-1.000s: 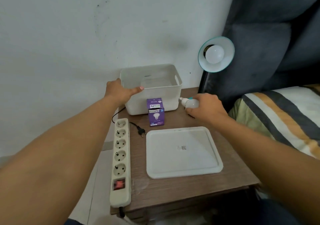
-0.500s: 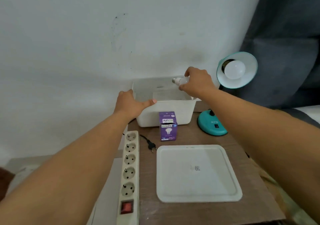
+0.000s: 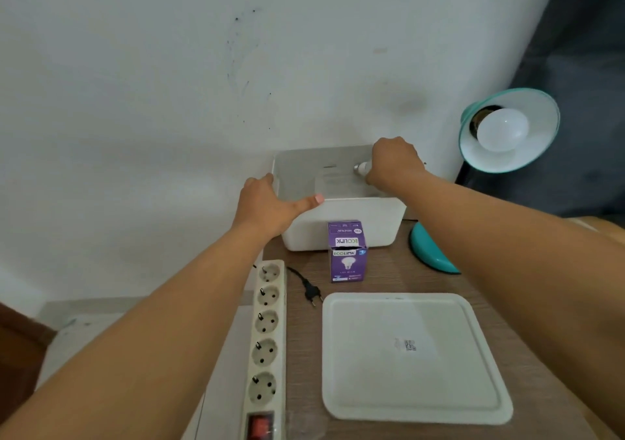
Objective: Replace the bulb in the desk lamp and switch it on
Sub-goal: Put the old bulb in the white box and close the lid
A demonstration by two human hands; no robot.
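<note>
The teal desk lamp [image 3: 537, 125] stands at the right with a white bulb [image 3: 503, 129] in its shade; its teal base [image 3: 427, 253] rests on the table. My right hand [image 3: 394, 165] reaches into the white bin [image 3: 355, 223], closed around a second bulb [image 3: 361, 168] whose metal screw end pokes out to the left. My left hand [image 3: 270, 207] grips the bin's front left rim, thumb along the edge. A purple bulb box [image 3: 347, 251] stands in front of the bin. The lamp's black plug [image 3: 313, 293] lies loose on the table, beside the power strip [image 3: 265, 348].
A white tray [image 3: 411, 355] lies flat on the wooden table [image 3: 304, 338] near its front. The power strip runs along the table's left edge, its red switch [image 3: 259, 426] nearest me. A wall is behind the bin, a dark curtain behind the lamp.
My right hand carried the bulb from the table beside the bin up and into the bin, then lower inside it. My left hand stayed on the rim. The view shifted closer.
</note>
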